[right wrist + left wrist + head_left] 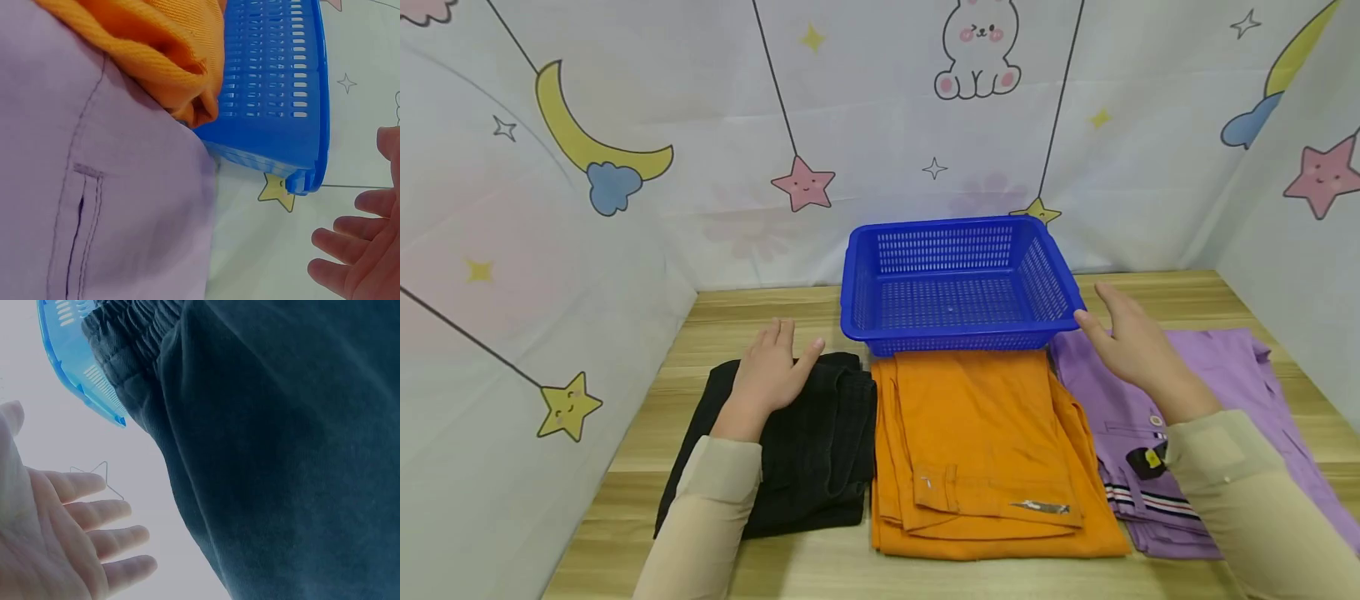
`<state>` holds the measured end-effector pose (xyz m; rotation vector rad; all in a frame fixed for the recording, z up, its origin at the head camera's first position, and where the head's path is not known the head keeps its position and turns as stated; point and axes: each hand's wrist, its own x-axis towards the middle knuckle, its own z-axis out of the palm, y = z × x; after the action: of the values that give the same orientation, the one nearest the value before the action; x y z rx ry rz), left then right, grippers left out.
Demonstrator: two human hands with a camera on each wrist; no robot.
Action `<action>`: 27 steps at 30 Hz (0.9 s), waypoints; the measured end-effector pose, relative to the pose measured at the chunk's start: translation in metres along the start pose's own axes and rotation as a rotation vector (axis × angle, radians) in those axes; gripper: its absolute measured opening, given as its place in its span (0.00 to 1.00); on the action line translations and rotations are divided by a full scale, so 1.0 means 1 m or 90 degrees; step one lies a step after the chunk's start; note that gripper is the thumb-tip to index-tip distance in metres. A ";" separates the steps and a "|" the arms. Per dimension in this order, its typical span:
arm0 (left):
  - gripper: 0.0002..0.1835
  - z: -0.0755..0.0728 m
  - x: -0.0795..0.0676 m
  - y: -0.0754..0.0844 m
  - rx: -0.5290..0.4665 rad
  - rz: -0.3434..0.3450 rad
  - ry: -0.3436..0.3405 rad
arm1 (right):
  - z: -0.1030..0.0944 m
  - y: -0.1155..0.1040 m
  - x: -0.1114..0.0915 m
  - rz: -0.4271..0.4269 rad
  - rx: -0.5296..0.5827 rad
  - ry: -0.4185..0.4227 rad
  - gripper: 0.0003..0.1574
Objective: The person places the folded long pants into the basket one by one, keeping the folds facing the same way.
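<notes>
Three folded garments lie side by side on the wooden table. Black pants (805,450) are on the left, with a gathered elastic waist (134,350) showing in the left wrist view. Orange pants (977,417) lie in the middle, a purple garment (1217,358) on the right. Over the black pants my left hand (771,371) is held with straight fingers and thumb spread, holding nothing. My right hand (1138,346) hovers above the purple garment, fingers extended, its thumb close to the corner of a blue plastic basket (955,332).
The basket stands behind the orange pants, with nothing inside. A white cloth backdrop (880,117) printed with stars, moons and a bear rises behind the table (760,304) and along both sides. Wood-grain tabletop shows left of the black pants and in front.
</notes>
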<state>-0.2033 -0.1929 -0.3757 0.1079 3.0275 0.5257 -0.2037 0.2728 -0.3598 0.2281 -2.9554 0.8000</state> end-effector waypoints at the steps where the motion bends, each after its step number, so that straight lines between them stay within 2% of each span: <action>1: 0.51 0.000 0.000 0.000 0.000 0.000 0.000 | 0.000 0.000 -0.001 0.002 0.003 0.000 0.48; 10: 0.48 0.000 -0.004 0.002 0.009 0.002 -0.002 | 0.004 -0.002 -0.005 0.006 0.016 0.000 0.47; 21: 0.51 0.001 -0.008 0.000 0.015 -0.010 -0.023 | 0.007 -0.003 -0.007 0.025 0.016 -0.018 0.48; 27: 0.51 0.002 -0.009 0.001 0.017 -0.009 -0.023 | 0.009 -0.003 -0.009 0.017 0.016 -0.007 0.47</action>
<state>-0.1941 -0.1923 -0.3771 0.0957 2.9991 0.4773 -0.1948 0.2665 -0.3672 0.1944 -2.9663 0.8418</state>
